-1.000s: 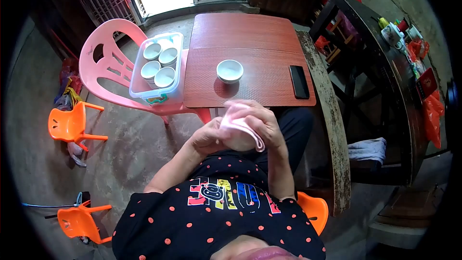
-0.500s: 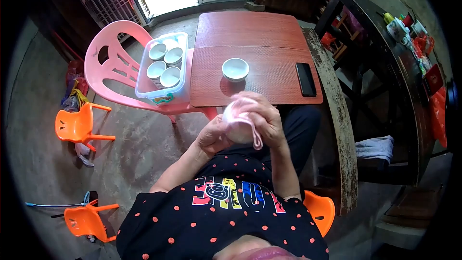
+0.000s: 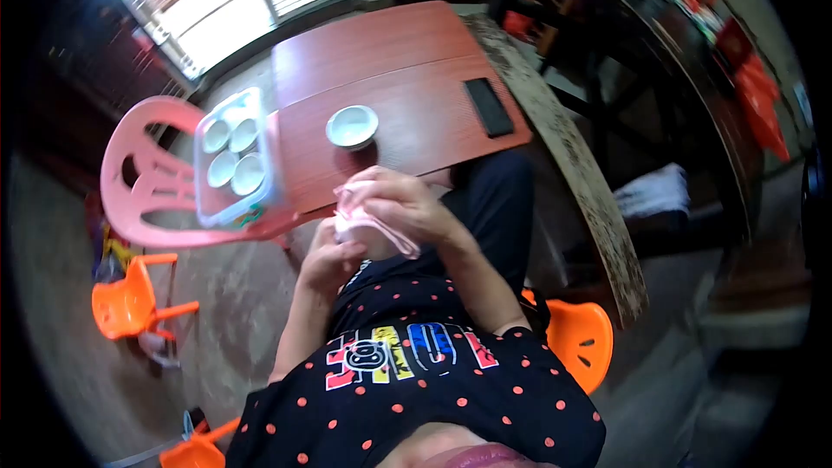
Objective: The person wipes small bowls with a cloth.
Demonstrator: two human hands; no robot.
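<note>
Pink cloth bunched between both hands, by counter near edge. Right hand: fingers curled over it. Left hand: fingers closed on its left side. White bowl just beyond; phone near right edge, counter surface between.

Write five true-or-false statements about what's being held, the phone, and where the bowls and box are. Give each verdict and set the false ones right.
1. The right hand grips a pink cloth. True.
2. The black phone lies on the floor. False: it lies on the red-brown table.
3. A single white bowl stands on the tabletop. True.
4. The clear box is on the table. False: it is on the pink chair, beside the table.
5. The clear box is shut with a lid. False: it is open, with bowls showing inside.
</note>
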